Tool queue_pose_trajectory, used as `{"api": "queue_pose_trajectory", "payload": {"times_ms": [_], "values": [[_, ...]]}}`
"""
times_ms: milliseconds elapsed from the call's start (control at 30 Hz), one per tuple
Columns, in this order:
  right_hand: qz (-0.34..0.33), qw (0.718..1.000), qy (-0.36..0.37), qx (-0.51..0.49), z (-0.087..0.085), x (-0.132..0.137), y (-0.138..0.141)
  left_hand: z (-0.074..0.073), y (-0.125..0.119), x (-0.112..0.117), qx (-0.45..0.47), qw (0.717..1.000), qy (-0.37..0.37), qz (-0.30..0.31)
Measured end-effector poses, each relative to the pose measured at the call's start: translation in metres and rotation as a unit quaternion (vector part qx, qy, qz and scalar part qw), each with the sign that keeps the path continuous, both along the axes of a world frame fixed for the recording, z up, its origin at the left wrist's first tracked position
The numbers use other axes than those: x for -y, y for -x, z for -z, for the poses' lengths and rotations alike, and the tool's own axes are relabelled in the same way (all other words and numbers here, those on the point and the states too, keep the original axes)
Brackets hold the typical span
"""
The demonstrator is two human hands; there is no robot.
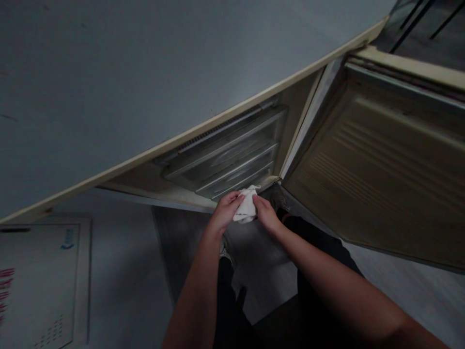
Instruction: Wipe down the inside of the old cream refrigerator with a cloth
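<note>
A small white cloth (247, 207) is bunched between both of my hands, just below the bottom front edge of an open fridge. My left hand (225, 211) pinches the cloth's left side with curled fingers. My right hand (266, 213) closes on its right side. Right behind the cloth lie the clear plastic drawers (232, 155) of the fridge's lower compartment. The cream inner face of the open fridge door (381, 165) stands to the right of my hands.
The grey top of the fridge (145, 72) fills the upper left. A white box-like appliance with blue and red print (39, 281) sits at the lower left. My dark trousers and the grey floor (261, 261) lie below my arms.
</note>
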State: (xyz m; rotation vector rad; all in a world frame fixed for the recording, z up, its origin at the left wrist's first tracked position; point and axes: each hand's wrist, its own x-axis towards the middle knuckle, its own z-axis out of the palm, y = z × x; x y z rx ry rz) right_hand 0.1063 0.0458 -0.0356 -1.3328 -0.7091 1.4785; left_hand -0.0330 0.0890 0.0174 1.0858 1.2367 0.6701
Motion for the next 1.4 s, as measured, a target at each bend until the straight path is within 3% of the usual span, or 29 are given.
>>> {"api": "queue_pose_trajectory", "payload": {"times_ms": [133,200,267,367,433,500,567,633,667,700,767,800,833,867,967,1033,1100,1200,1233,1267,1333,1400], "values": [[0.008,1.000,0.001,0.018,0.006,0.000,0.000,0.008,0.001,-0.003,0.013,0.999,0.016,-0.036],[0.039,0.998,0.014,0.050,0.008,0.000,-0.001,0.012,0.003,-0.005,-0.035,0.996,-0.039,-0.078],[0.112,0.988,0.003,0.107,0.008,-0.001,-0.004,0.012,0.007,-0.006,-0.117,0.977,-0.125,-0.125],[0.188,0.956,-0.094,0.203,0.002,0.000,-0.009,0.007,0.009,-0.006,-0.207,0.940,-0.232,-0.138],[0.144,0.939,-0.188,0.249,-0.004,0.001,-0.012,0.004,0.006,-0.005,-0.225,0.930,-0.278,-0.089],[0.047,0.930,-0.251,0.265,-0.011,0.003,-0.011,0.003,0.002,-0.004,-0.261,0.918,-0.297,-0.005],[-0.023,0.922,-0.275,0.272,-0.019,0.011,-0.004,0.005,-0.003,-0.003,-0.343,0.894,-0.271,0.094],[-0.042,0.900,-0.314,0.299,-0.032,0.027,0.008,0.010,-0.007,-0.004,-0.420,0.862,-0.223,0.177],[-0.063,0.873,-0.368,0.313,-0.039,0.038,0.015,0.013,-0.009,-0.005,-0.445,0.848,-0.203,0.204],[-0.107,0.829,-0.444,0.324,-0.046,0.050,0.024,0.017,-0.010,-0.006,-0.461,0.839,-0.189,0.220],[-0.245,0.703,-0.578,0.333,-0.056,0.073,0.037,0.022,-0.012,-0.007,-0.475,0.832,-0.179,0.225],[-0.309,0.654,-0.602,0.339,-0.058,0.080,0.039,0.024,-0.011,-0.008,-0.483,0.828,-0.176,0.225],[-0.347,0.633,-0.592,0.358,-0.057,0.084,0.039,0.025,-0.010,-0.008,-0.489,0.824,-0.174,0.227],[-0.357,0.645,-0.551,0.391,-0.054,0.082,0.035,0.026,-0.009,-0.008,-0.491,0.822,-0.171,0.232],[-0.289,0.741,-0.355,0.491,-0.040,0.062,0.009,0.023,-0.004,-0.006,-0.490,0.819,-0.169,0.248],[-0.251,0.774,-0.297,0.500,-0.038,0.050,-0.006,0.021,-0.002,-0.005,-0.488,0.819,-0.171,0.248],[-0.248,0.781,-0.351,0.453,-0.046,0.050,-0.007,0.019,-0.001,-0.004,-0.488,0.821,-0.171,0.241],[-0.227,0.758,-0.489,0.367,-0.059,0.061,0.009,0.019,-0.002,-0.006,-0.480,0.831,-0.169,0.225],[-0.196,0.772,-0.491,0.353,-0.060,0.061,0.014,0.018,-0.002,-0.007,-0.478,0.834,-0.170,0.217],[-0.150,0.803,-0.463,0.344,-0.058,0.058,0.016,0.018,-0.001,-0.008,-0.472,0.839,-0.176,0.205],[-0.053,0.891,-0.331,0.307,-0.045,0.042,0.013,0.017,0.001,-0.010,-0.430,0.861,-0.215,0.165],[-0.027,0.961,-0.167,0.219,-0.028,0.019,0.003,0.015,0.002,-0.009,-0.338,0.890,-0.283,0.117]]}}
